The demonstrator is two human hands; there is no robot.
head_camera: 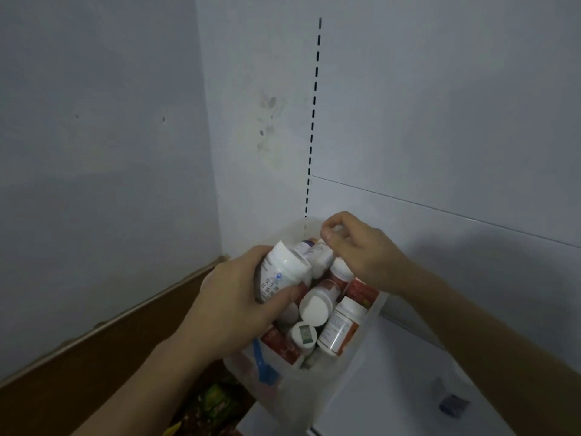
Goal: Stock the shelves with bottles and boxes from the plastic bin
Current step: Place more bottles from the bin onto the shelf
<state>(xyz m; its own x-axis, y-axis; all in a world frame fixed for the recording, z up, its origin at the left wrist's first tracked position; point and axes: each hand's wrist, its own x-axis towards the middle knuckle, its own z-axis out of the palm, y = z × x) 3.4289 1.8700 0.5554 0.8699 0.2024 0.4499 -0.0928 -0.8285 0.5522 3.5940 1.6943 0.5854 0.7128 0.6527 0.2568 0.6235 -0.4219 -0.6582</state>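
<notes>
A translucent plastic bin [295, 391] stands low in the middle of the view, on the left end of a white shelf [393, 382]. It holds several white bottles [314, 308] and red boxes [361, 292]. My left hand [229, 300] grips a large white bottle [284, 269] with a blue-printed label, lifted above the bin's left side. Over the bin's far edge, my right hand [358, 247] has its fingers curled around a small white bottle [320, 254]; most of that bottle is hidden behind the hand.
The white back panel [408, 121] carries a vertical slotted rail [314, 105]. A grey wall [94, 136] with brown skirting [94, 350] lies to the left. Colourful packets [217, 401] sit below the bin. A small dark object [452, 404] rests on the shelf at right.
</notes>
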